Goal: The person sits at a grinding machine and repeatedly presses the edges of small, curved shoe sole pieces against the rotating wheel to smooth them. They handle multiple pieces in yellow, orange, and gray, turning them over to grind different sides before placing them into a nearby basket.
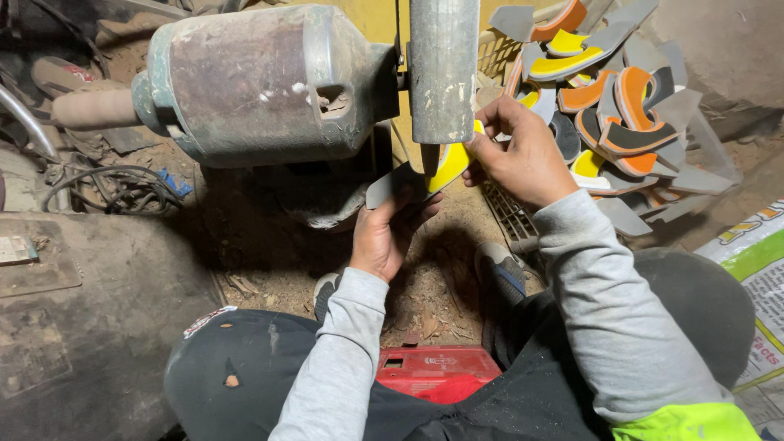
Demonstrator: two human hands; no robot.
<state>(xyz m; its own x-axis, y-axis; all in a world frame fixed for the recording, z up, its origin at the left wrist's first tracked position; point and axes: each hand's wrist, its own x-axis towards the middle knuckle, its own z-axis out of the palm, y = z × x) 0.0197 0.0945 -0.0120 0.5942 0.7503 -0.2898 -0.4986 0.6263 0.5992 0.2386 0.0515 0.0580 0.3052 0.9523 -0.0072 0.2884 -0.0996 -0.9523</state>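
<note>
Both my hands hold one curved grey and yellow sole piece [447, 167] up against the underside of the grinding wheel [442, 69]. My left hand [388, 233] grips its grey end from below. My right hand [521, 155] pinches its yellow end from the right. The wheel is mounted on a worn grey motor housing [261, 82] to its left.
A basket [500, 51] at the back right holds a pile of several grey, orange and yellow sole pieces [625, 114]. Cables [114, 188] lie at the left. A red box [437, 371] sits between my knees, my shoes [500, 269] rest on dusty ground, and a printed sack [759, 278] lies at the right.
</note>
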